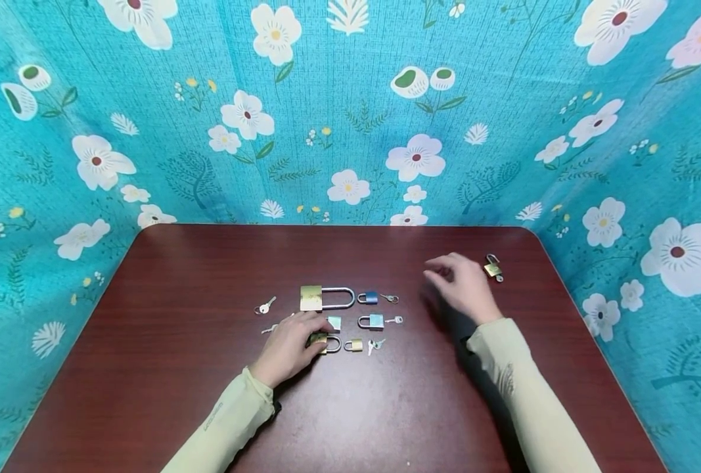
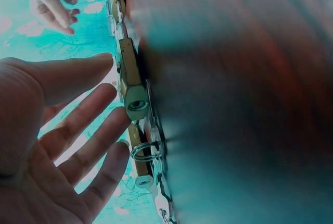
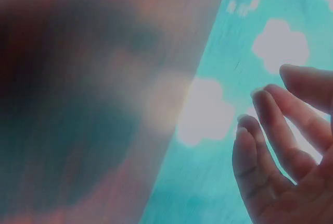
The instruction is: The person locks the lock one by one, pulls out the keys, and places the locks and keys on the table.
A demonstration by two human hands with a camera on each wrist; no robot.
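Observation:
My left hand point(image 1: 291, 345) is over the left side of a group of padlocks. Its thumb and fingertips are at a brass padlock point(image 2: 130, 70), with fingers loosely bent and not closed round it. Part of a silver padlock point(image 1: 335, 323) shows beyond the thumb. A large long-shackle brass padlock point(image 1: 311, 298) lies just above this hand. My right hand point(image 1: 462, 286) hovers over the table to the right, fingers loosely bent, holding nothing. Nearest to it on the right lies a small brass padlock point(image 1: 493, 269) with its shackle open and a key point(image 1: 499, 278) at its lower end.
A blue padlock point(image 1: 371, 298), a light-blue padlock point(image 1: 376, 321) and a small brass padlock point(image 1: 357, 345) lie in a column, with keys point(image 1: 376, 345) to their right. Another key point(image 1: 265, 307) lies at left. A flowered blue cloth point(image 1: 350, 131) surrounds the dark red table point(image 1: 179, 368).

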